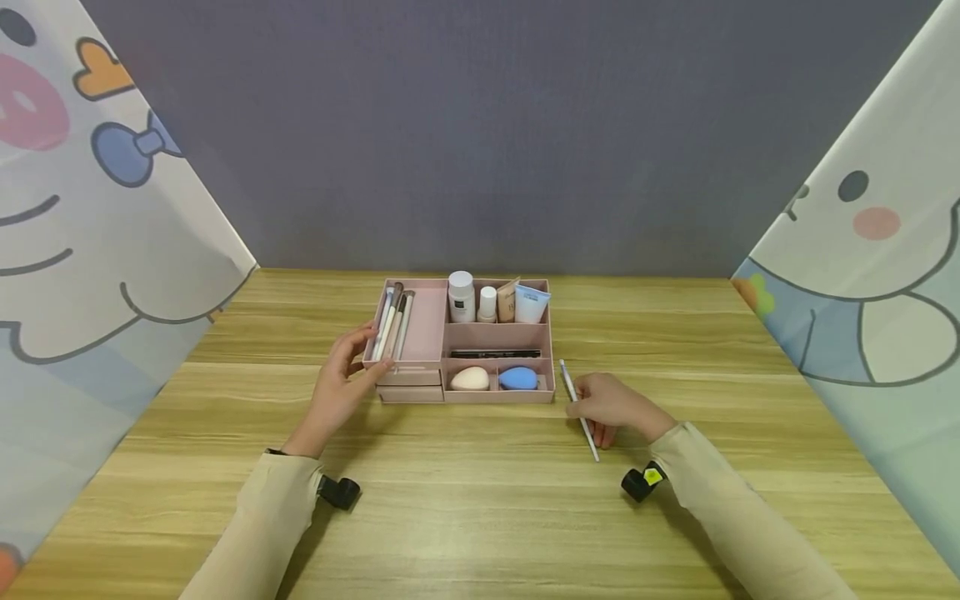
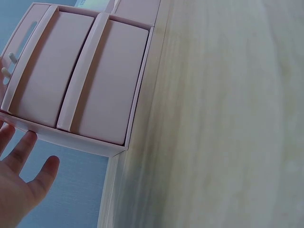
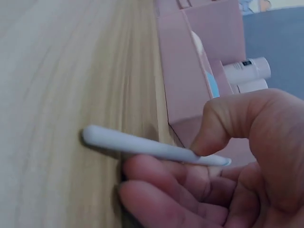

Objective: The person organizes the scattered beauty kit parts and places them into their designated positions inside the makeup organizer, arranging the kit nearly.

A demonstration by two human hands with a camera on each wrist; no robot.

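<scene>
A pink makeup organizer [image 1: 497, 337] sits on the wooden table. My left hand [image 1: 348, 375] rests against its front left corner, thumb by the front edge and fingers along the left side. In the left wrist view, the fingers [image 2: 45, 176] are spread beside the organizer's wall. Several makeup brushes [image 1: 392, 321] lean in the upper left tray. Right of the organizer, my right hand [image 1: 609, 408] pinches a slim white makeup brush [image 1: 567, 385] between thumb and fingers. The right wrist view shows the brush's rounded handle end [image 3: 102, 137] pointing away from the organizer, low over the table.
White bottles [image 1: 461, 298] and tubes [image 1: 531, 305] stand in the organizer's back compartment. A black pen-like item [image 1: 495, 354] lies in the middle one. In front are a cream sponge [image 1: 470, 379] and a blue sponge [image 1: 519, 378]. A grey panel [image 1: 495, 142] rises behind the table.
</scene>
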